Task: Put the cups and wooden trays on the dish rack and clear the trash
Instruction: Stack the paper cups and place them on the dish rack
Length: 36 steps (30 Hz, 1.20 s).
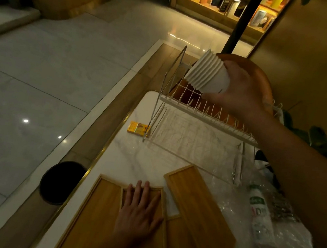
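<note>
Overhead, the right hand is clamped around a nested stack of white ribbed paper cups, tilted so the rims point up and away to the left, held just above the upper tier of the white wire two-tier dish rack. Left hand lies flat, fingers spread, gripping nothing, pressed on a small rectangular bamboo tray that sits inside a larger one at the near edge of the white marble worktop. Another long bamboo tray lies just right of it, long axis running diagonally toward the rack. Key relation: the rack is directly below the cups, so the right hand is the nearer one; the move looks like a short drop. Upper tier prongs stand close; lower tier appears open. Crumpled clear plastic wrap crowds the right side. Small yellow box rests beside the rack's left foot. Round black bin stands on the floor off the worktop's left edge.
</note>
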Motion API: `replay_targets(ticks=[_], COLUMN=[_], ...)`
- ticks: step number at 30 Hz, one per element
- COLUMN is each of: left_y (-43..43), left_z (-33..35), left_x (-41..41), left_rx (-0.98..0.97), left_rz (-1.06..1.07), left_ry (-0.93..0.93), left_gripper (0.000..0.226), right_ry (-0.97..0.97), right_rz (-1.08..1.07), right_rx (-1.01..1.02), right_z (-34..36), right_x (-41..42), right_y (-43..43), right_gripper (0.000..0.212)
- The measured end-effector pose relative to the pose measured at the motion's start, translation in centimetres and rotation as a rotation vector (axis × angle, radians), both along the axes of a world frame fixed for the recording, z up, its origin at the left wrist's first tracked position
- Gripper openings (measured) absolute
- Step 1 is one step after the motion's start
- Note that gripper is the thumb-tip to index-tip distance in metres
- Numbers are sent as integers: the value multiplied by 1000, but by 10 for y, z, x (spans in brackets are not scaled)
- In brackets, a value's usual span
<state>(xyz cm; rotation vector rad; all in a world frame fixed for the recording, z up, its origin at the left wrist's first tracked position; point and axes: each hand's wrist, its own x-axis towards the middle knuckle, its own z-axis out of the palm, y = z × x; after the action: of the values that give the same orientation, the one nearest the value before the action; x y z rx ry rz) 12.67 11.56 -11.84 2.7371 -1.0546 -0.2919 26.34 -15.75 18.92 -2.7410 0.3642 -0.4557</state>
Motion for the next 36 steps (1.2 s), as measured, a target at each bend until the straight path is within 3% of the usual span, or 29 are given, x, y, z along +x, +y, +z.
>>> replay_targets(ticks=[7,13,24,36], left_y=[1,1,0,0], left_z=[2,2,3,5], left_x=[-1,-1,-1,-1], left_rx=[0,-10,0,10], left_rz=[-6,-1,8,-4], left_ry=[-29,-26,-17,4], left_gripper=[74,72,70,75], right_ry=[246,340,364,249], right_rz=[-33,-28,30,-43], right_rx=[-77,-6,-33,-101], right_z=[-24,-52,-51,-68], right_x=[47,72,70,74], right_y=[-16,-18,-44,-50], right_gripper=[90,89,87,81])
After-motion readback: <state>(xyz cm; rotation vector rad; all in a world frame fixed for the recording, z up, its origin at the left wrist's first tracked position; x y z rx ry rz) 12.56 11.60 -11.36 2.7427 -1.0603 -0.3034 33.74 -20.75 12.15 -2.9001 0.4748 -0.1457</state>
